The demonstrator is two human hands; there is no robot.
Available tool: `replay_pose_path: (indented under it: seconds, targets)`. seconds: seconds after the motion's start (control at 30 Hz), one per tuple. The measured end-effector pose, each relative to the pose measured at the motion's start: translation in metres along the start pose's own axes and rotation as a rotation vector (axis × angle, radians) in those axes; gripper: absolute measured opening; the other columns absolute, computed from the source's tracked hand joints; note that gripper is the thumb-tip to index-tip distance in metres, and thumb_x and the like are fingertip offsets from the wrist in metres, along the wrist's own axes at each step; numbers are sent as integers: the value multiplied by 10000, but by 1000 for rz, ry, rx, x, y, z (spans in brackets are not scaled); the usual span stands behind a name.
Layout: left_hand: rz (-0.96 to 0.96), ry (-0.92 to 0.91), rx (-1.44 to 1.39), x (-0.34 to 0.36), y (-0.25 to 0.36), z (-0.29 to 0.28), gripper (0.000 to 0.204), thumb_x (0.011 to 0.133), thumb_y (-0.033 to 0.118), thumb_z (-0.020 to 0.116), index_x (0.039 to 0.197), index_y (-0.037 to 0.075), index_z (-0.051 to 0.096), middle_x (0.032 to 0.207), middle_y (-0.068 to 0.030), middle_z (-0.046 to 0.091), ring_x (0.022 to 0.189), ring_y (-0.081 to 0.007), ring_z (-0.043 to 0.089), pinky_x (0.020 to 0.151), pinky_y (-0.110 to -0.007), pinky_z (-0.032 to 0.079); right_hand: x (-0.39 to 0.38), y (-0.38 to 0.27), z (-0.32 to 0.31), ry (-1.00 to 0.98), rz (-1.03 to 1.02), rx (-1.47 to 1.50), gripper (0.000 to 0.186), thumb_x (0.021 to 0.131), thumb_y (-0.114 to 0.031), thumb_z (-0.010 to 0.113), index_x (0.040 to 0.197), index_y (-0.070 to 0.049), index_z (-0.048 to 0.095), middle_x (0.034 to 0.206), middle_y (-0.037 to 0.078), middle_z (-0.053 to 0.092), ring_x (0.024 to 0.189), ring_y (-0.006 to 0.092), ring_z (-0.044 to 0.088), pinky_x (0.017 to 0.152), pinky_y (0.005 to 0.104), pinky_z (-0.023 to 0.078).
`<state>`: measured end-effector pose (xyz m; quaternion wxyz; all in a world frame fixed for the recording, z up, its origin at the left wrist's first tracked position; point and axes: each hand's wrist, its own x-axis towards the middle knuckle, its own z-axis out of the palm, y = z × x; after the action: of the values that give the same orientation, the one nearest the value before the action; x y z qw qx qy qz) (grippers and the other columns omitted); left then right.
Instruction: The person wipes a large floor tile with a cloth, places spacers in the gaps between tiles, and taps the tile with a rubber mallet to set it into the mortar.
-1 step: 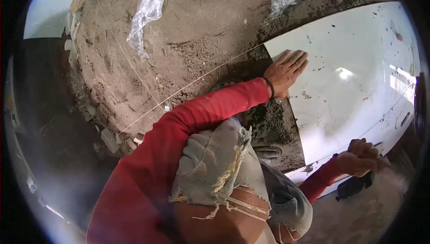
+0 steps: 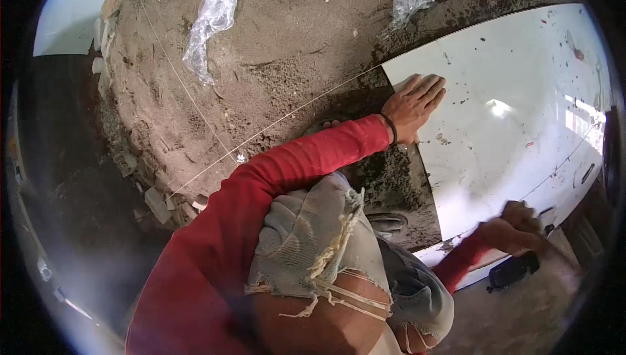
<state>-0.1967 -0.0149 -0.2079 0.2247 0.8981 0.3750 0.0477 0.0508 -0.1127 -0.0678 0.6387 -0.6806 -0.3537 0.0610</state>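
Where the sand bed is being covered at right: a glossy white tile is being supported.
Left hand: is being rested flat, fingers extended, on the tile's left edge.
Right hand: is being held, blurred, near the tile's lower edge; its grip cannot be told.

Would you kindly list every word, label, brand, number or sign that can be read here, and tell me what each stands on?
There is no readable text in this view.
White slab: dark specks and small reddish marks, too small to tell whether any is lettering.
Clear plastic wrap: no print can be made out.
Black object near the slab's lower edge: too dark and small to read any marking.
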Motion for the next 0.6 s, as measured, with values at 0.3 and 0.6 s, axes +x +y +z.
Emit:
replay_pose_path:
  seconds: [0.3, 0.6]
  targets:
    - [76, 27, -86, 14, 15, 5, 1256, 612, 503, 865, 1549, -34, 224, 1632, -212, 200, 1533, -341, 142, 1241, -519, 155, -95, 140, -82, -325, -158, -1258, 354, 1069, -281, 419, 1080, 7, 625, 990, 199, 680, 889, 311, 653, 750, 406, 527]
    - [156, -142, 86, 28, -15, -8, 1367, 594, 607, 850, 1559, -49, 138, 1652, -235, 100, 1540, -373, 86, 1248, -500, 124, 33, -17, 21, 147, 81, -165, 399, 1085, -387, 420, 1014, -21, 563, 696, 21, 492, 540, 86, 379, 455, 230, 309]
